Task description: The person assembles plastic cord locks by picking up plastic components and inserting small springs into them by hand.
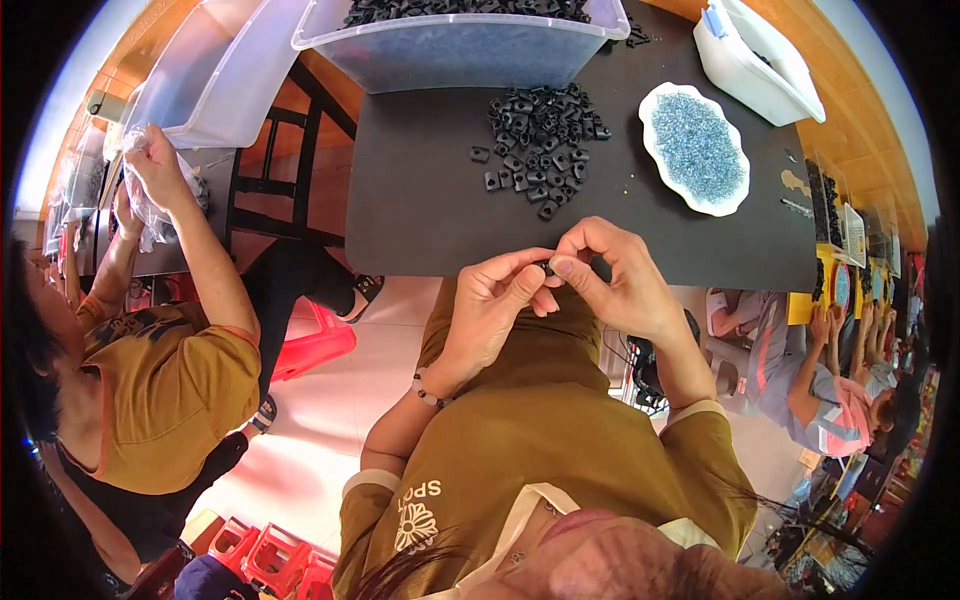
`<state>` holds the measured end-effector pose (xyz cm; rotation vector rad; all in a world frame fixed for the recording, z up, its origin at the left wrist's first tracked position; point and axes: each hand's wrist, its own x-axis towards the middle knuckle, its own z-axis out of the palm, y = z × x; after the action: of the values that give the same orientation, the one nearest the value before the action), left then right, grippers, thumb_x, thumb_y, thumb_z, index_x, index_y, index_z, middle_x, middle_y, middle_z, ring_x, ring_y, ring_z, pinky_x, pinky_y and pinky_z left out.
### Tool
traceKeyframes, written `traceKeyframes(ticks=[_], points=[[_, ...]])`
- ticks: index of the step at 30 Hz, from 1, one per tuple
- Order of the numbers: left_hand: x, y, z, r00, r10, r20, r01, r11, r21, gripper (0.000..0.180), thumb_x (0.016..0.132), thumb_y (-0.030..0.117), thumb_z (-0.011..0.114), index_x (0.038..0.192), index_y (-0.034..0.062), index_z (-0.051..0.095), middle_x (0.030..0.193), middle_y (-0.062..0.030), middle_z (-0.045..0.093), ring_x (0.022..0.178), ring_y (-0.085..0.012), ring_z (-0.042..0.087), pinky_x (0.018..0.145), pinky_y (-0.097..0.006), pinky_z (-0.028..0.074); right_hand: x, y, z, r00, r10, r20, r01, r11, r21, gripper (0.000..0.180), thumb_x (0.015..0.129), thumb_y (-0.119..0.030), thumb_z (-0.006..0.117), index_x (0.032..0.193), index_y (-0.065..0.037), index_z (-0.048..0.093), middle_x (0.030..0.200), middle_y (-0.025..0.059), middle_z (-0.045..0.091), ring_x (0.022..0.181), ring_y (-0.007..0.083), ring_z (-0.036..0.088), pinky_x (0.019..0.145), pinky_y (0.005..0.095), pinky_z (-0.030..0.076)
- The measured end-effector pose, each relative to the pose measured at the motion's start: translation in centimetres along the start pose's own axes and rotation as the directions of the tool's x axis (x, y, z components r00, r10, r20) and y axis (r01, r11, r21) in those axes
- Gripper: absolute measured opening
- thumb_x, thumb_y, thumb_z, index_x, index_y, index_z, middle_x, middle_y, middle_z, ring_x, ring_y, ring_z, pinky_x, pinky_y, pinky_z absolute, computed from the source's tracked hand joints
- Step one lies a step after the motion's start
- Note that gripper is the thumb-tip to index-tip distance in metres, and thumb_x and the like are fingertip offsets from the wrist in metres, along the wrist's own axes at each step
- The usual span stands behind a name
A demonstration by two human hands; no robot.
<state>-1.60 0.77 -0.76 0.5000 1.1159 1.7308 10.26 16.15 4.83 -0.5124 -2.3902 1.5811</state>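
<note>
My left hand [494,305] and my right hand [625,278] meet just off the near edge of the dark table. Between the fingertips of both is a small black plastic part [546,268], mostly covered by thumbs and fingers. My left thumb and fingers pinch it from one side, and my right thumb and forefinger close on it from the other. Ahead of them on the table lies a loose pile of similar black plastic parts [545,140]. To its right, a white scalloped plate [737,203] is full of tiny bluish, shiny pieces [695,145], too small to name.
A clear plastic bin [450,55] of black parts stands at the table's [420,190] far edge. A white container [720,50] sits at the far right. At left, a co-worker [170,390] handles a clear bag near another bin [215,75]. More people [800,370] work at right.
</note>
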Motion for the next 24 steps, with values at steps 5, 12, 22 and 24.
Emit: traceKeyframes(ticks=[5,12,22,24], points=[[0.0,0.3,-0.1,1.000,-0.012,0.017,0.012,1.000,0.009,0.034,0.103,0.021,0.064,0.126,-0.0035,0.067,0.097,-0.0076,0.073,0.073,-0.0107,0.066,0.068,-0.025,0.055,-0.1,0.7,1.0,0.988,-0.099,-0.119,0.090,0.993,-0.079,0.013,0.089,-0.011,0.076,0.095,-0.003,0.067,0.084,0.0064,0.062,0.077,0.0207,0.056,0.067,0.0342,0.047],[-0.1,-0.7,-0.6,0.999,-0.013,0.033,0.017,0.991,-0.134,0.032,0.103,0.020,0.064,0.123,-0.0040,0.069,0.096,-0.0062,0.071,0.076,-0.0095,0.061,0.070,-0.025,0.053,0.2,0.3,0.3,0.912,-0.405,-0.072,0.373,0.888,-0.270,0.021,0.080,-0.007,0.081,0.098,-0.005,0.072,0.089,0.0076,0.062,0.083,0.0257,0.058,0.072,0.0356,0.049],[-0.6,1.1,-1.7,0.970,-0.161,0.183,0.168,0.986,-0.024,0.031,0.097,0.022,0.072,0.117,-0.0020,0.072,0.090,-0.0082,0.072,0.072,-0.0113,0.061,0.067,-0.025,0.052,1.1,0.4,-0.6,0.888,-0.445,0.118,0.460,0.864,-0.206,0.015,0.083,-0.011,0.077,0.097,-0.008,0.073,0.092,0.0075,0.064,0.087,0.0286,0.060,0.076,0.0393,0.051],[-0.6,0.8,-2.0,0.981,-0.133,0.142,0.142,0.988,-0.059,0.031,0.096,0.020,0.072,0.117,-0.0020,0.072,0.090,-0.0084,0.072,0.072,-0.0111,0.061,0.068,-0.024,0.052,2.4,0.1,-1.3,0.886,-0.432,0.170,0.459,0.869,-0.185,0.012,0.087,-0.012,0.074,0.098,-0.007,0.073,0.092,0.0082,0.066,0.089,0.0293,0.061,0.078,0.0401,0.051]])
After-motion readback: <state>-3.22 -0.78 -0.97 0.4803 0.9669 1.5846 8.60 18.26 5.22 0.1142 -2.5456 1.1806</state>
